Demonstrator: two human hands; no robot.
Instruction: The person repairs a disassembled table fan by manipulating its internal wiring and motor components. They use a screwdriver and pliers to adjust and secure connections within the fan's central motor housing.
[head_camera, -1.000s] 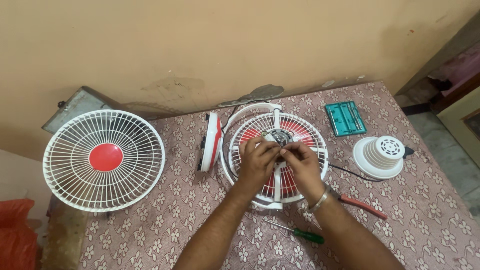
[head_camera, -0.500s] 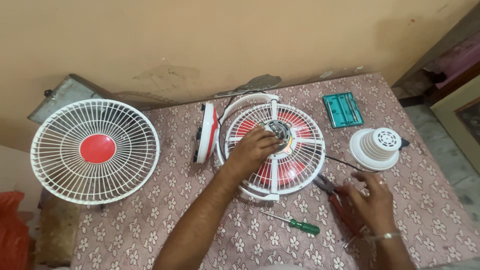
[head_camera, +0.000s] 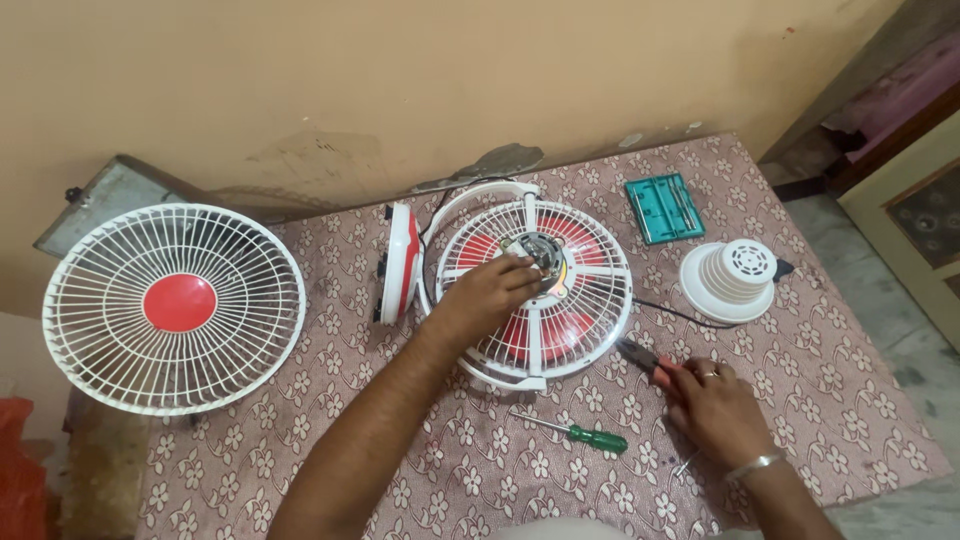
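Observation:
A white rear fan grille with red blades lies flat on the table, its metal motor hub at the centre. My left hand rests on the grille with its fingers at the hub. My right hand lies on the cloth to the right of the fan, closed over the red handles of a pair of pliers, whose dark jaws point toward the grille. A green-handled screwdriver lies in front of the fan, between my arms.
A white front grille with a red centre sits at the left edge. A red-and-white ring part stands beside the fan. A white ribbed motor cover and a teal case lie at the right. The floral cloth ends near a doorway.
My right hand left the motor hub, moved down to the right and closed on the pliers. My left hand stayed on the hub.

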